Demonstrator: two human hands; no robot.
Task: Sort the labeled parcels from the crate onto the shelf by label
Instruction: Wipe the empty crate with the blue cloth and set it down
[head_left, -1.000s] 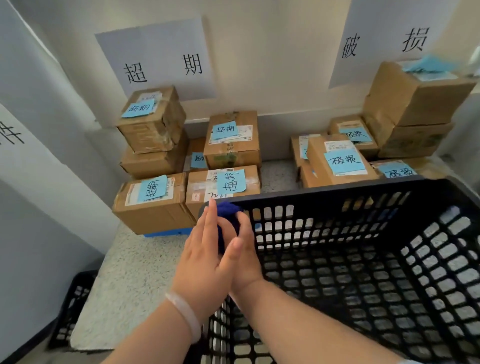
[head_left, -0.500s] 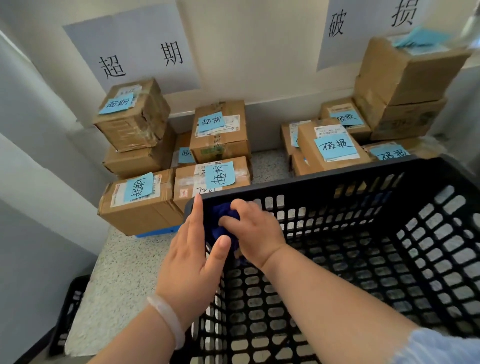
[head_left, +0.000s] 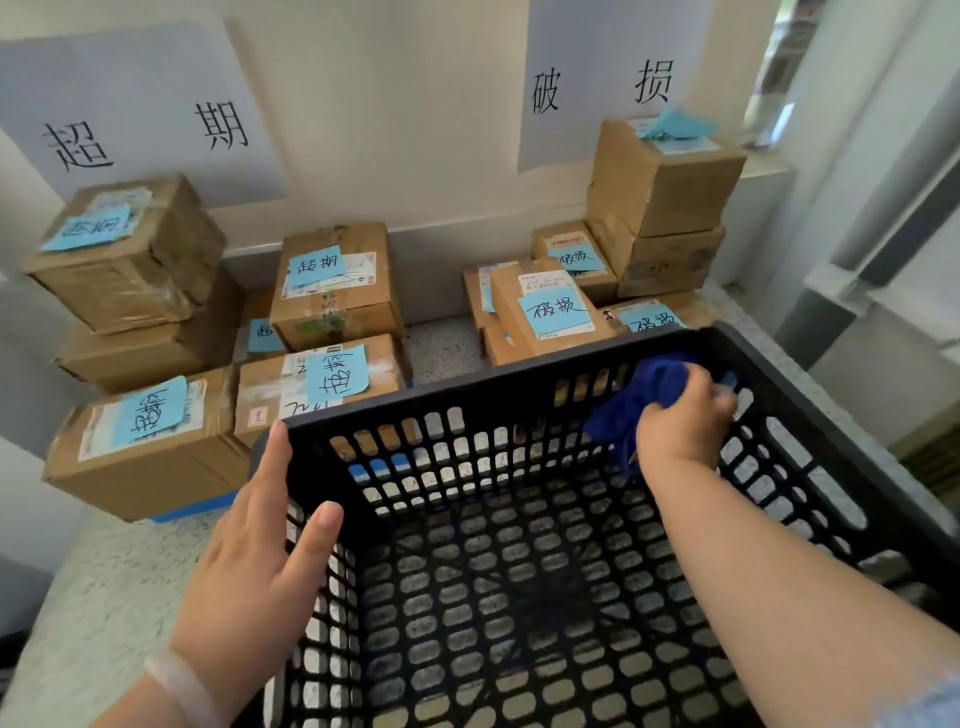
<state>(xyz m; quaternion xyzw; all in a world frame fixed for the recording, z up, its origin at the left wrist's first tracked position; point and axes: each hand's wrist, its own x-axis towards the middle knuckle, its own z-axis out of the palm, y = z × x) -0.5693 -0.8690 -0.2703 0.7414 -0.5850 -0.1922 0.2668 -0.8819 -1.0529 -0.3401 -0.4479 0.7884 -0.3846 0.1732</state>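
A black lattice crate (head_left: 519, 373) is being seen empty at 5 o'clock, standing upright on the speckled shelf (head_left: 130, 571). At 10 o'clock, brown cardboard parcels with blue notes reading 超期 are being kept together. A front-left parcel (head_left: 150, 467) and a front-middle parcel (head_left: 260, 395) are being seen side by side, with a left stack (head_left: 119, 291) and a back parcel (head_left: 337, 322) behind them. At 1 o'clock, parcels noted 破损 are being kept in a second group. There a tilted parcel (head_left: 511, 322) is being propped on others, in front of a right stack (head_left: 670, 208). The groups are being kept apart by a strip of shelf.
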